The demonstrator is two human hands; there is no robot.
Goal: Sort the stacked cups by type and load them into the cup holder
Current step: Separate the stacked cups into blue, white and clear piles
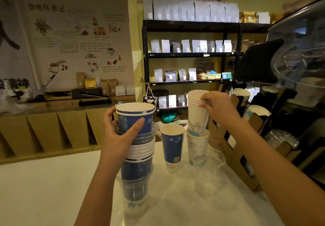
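A tall mixed stack of cups (137, 166) stands on the white counter: blue paper cups, white rims and clear plastic cups nested together. My left hand (121, 134) grips its top blue cups (135, 118). My right hand (219, 109) holds a few nested white paper cups (197, 113), their bottom sitting inside another white cup (197, 146) on the counter. A single blue cup (173, 146) stands between the two. Clear plastic cups (211, 173) lie by the cardboard cup holder (233, 148) at the right, which has cups in its slots.
The white counter (44, 190) stretches to the left. Folded brown cardboard pieces (52, 132) line its far edge. A black shelf of coffee bags (190, 53) stands behind. A dark glass-fronted machine (299, 67) fills the right side.
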